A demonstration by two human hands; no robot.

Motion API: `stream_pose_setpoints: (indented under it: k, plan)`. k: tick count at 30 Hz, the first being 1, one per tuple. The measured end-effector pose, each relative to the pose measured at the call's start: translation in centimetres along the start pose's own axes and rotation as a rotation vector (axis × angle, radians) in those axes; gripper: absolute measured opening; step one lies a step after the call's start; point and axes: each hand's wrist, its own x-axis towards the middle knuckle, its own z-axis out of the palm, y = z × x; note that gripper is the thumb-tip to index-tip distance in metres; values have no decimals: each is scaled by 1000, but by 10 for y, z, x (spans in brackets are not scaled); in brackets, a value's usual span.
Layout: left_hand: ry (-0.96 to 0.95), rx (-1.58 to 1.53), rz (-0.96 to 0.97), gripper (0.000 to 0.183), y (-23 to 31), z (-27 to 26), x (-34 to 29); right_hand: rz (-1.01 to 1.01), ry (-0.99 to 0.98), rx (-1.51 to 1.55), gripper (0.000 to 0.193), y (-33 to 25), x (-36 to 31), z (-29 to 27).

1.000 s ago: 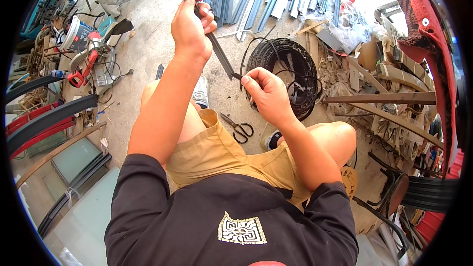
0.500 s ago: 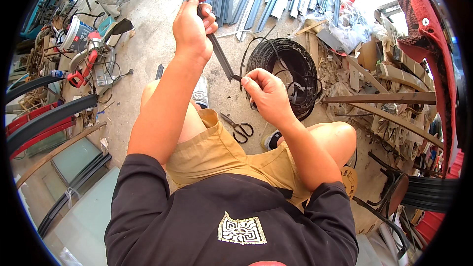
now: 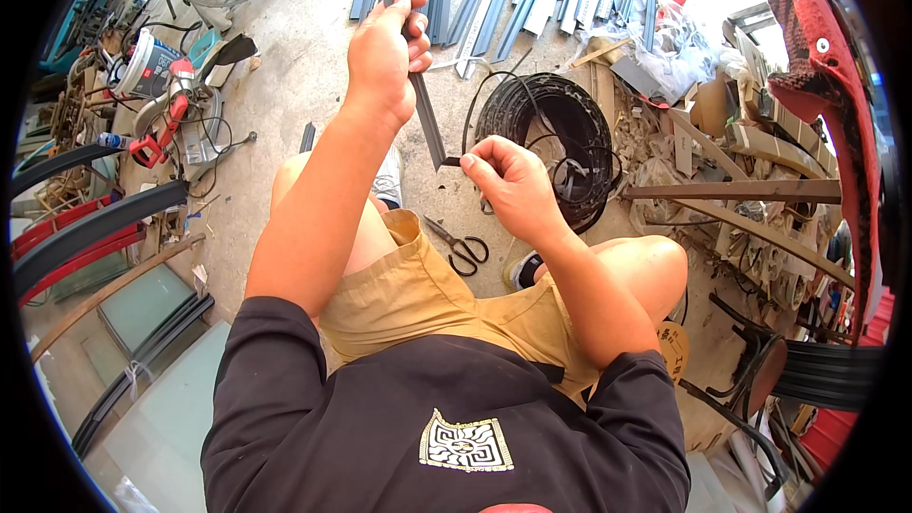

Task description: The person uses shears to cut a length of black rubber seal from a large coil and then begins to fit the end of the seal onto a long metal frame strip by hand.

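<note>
Head view, and I see the left hand (image 3: 388,62) curled around a long grey strip (image 3: 427,119) held up over the concrete floor (image 3: 294,95), while the right hand (image 3: 513,185) pinches a short black piece (image 3: 453,161) between thumb and finger at the strip's near end. A coil of black cord (image 3: 515,112) sits just beyond the right hand, and scissors (image 3: 456,244) lie near the right shoe (image 3: 516,271).
</note>
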Motion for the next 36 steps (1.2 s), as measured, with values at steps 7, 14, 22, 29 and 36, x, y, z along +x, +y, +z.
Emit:
stream_pose_setpoints:
  k: [7, 14, 22, 29, 36]
  plan:
    - [-28, 79, -60, 20, 0, 6, -6, 7, -20, -78, 24, -6, -1, 1]
    - [-40, 70, -57, 20, -3, 4, -4, 13, -22, -86, 23, -4, -1, 1]
    - [-22, 47, -49, 19, -3, 4, -4, 16, -17, -61, 24, -3, 0, 0]
    - [-18, 40, -40, 19, -3, 4, -4, 11, -10, -61, 24, -3, 0, 0]
    - [-25, 30, -30, 18, -3, 3, -3, 1, -6, -55, 24, -3, 0, 0]
